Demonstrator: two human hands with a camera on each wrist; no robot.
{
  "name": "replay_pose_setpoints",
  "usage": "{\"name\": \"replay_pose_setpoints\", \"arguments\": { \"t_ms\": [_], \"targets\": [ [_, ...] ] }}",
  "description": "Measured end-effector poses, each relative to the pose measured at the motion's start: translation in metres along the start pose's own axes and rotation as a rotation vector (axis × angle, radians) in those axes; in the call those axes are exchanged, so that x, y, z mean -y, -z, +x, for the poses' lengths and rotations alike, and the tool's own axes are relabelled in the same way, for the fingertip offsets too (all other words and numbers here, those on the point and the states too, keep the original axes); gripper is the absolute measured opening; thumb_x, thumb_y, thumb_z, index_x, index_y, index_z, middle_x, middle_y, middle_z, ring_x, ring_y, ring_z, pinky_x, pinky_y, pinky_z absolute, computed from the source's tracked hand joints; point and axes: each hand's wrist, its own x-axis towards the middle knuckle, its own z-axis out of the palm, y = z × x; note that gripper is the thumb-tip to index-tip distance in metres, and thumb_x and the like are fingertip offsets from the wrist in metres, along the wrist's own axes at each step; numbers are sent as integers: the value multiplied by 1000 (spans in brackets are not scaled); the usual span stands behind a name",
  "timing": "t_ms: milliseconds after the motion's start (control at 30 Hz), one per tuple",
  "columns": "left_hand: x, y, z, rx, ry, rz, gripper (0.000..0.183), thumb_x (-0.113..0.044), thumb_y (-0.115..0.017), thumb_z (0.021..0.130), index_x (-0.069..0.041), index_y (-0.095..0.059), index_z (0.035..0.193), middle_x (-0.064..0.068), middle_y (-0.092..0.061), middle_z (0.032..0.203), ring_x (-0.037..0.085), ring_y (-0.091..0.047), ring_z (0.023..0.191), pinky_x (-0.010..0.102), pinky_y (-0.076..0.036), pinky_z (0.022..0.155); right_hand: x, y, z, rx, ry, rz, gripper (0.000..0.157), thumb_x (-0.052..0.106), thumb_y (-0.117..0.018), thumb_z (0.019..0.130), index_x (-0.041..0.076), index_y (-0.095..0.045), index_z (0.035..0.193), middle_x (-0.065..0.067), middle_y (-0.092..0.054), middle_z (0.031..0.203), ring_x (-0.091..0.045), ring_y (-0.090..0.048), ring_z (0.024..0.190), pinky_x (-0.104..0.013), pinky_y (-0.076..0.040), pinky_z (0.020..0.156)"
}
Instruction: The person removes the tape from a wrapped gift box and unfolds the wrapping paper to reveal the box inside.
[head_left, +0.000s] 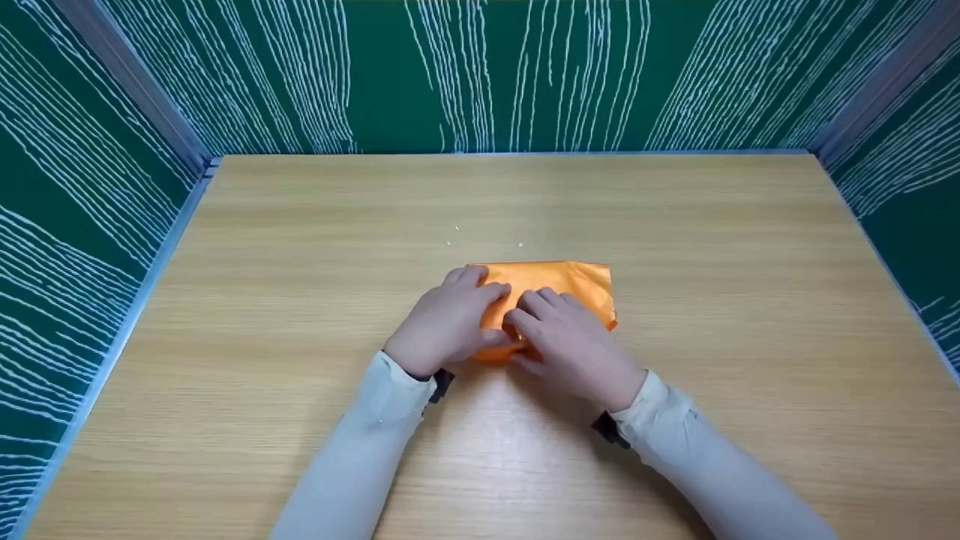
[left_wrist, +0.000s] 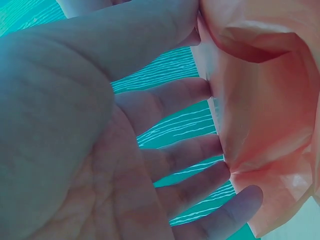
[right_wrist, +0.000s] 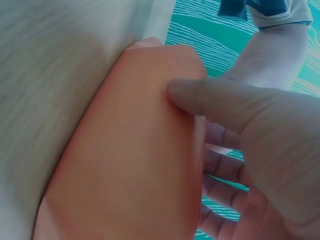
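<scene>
A shiny orange packet [head_left: 551,274], creased and bag-like, lies on the table in front of the person. Over its left end is the left hand [head_left: 448,321], its fingers spread and fairly straight, with the fingertips touching the packet. The left wrist view shows a deep fold in the orange packet [left_wrist: 270,105] close to that thumb. At the near edge, the right hand [head_left: 574,345] pinches the packet. In the right wrist view its thumb [right_wrist: 190,95] presses the smooth face while the other fingers reach behind. Both hands hide parts of the packet.
The wood-grain table [head_left: 262,300] is bounded by green walls [head_left: 382,75] with white wavy lines at the back and sides. A few tiny white specks [head_left: 520,244] lie beyond the packet. Dark bands with small devices [head_left: 611,430] sit at the wrists.
</scene>
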Motion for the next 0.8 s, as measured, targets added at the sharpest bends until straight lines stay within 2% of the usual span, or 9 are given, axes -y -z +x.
{"name": "replay_pose_setpoints", "arguments": {
  "t_ms": [300,400,600,667,800],
  "targets": [
    [1,0,0,2,-7,9,72,-53,-72,93,-15,-54,151,16,-40,161,33,-34,150,47,-43,113,1,4,0,-14,4,15,23,19,-83,86,14,-64,97,0,-54,91,-23,-51,83,-33,-44,71],
    [1,0,-1,12,-3,12,72,-52,-73,93,-16,-54,152,16,-39,161,33,-33,150,47,-42,114,-3,5,-1,9,-11,50,22,19,-80,87,12,-66,103,0,-55,94,-22,-51,85,-33,-45,74],
    [0,2,-1,31,10,11,74,-52,-74,92,-18,-52,153,14,-37,163,32,-33,150,49,-42,114,-14,13,-5,87,-96,63,50,32,-83,86,8,-70,127,-5,-57,107,-25,-49,98,-37,-44,85],
    [0,3,-1,31,12,11,74,-52,-74,91,-18,-52,153,14,-37,163,32,-34,149,49,-43,113,-16,16,-5,101,-91,63,49,33,-85,85,10,-72,126,-5,-58,108,-25,-49,99,-37,-45,86],
    [1,2,-1,24,6,0,72,-50,-74,92,-18,-53,152,15,-38,162,33,-34,150,48,-42,114,-17,21,-5,113,-28,86,38,32,-84,87,12,-76,119,-3,-60,105,-24,-52,98,-36,-46,85]
  ]
}}
